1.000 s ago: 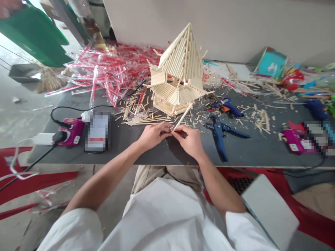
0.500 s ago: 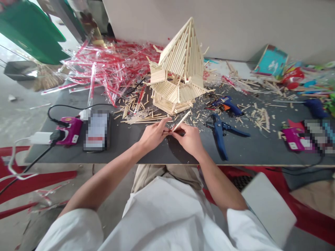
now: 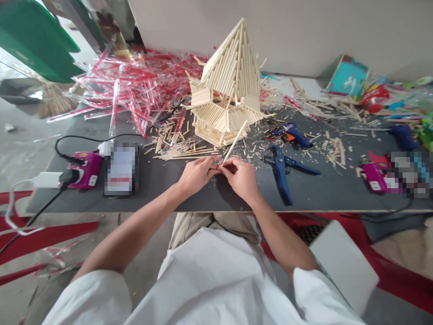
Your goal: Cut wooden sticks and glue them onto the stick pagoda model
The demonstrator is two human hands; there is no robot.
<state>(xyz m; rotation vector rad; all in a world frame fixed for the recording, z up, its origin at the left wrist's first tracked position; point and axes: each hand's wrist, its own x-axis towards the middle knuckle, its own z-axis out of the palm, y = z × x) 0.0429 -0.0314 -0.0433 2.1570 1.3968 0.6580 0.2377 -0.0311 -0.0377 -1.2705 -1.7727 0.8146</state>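
Both hands meet just above the table's front part, around one slim pale wooden chopstick (image 3: 236, 141). My right hand (image 3: 244, 180) pinches it near its lower end between thumb and fingers. My left hand (image 3: 196, 176) is closed at the same end, its fingertips against the stick and close to the right thumb. The stick slants up and away to the right; its lower tip is hidden by the fingers. Right behind stands a tower-shaped model (image 3: 226, 113) built of such sticks, with a pointed roof.
Blue cutting pliers (image 3: 281, 174) and a blue glue gun (image 3: 295, 135) lie to the right, among cut stick pieces (image 3: 336, 151). Left are a phone (image 3: 122, 171), a purple power socket (image 3: 88, 169) with cables, and a heap of red-and-clear wrappers (image 3: 135, 90). Another purple socket (image 3: 379, 176) sits far right.
The chopstick points more steeply, and more of it shows beyond my right hand. My left fingers have curled in more. The whole view has shifted slightly.
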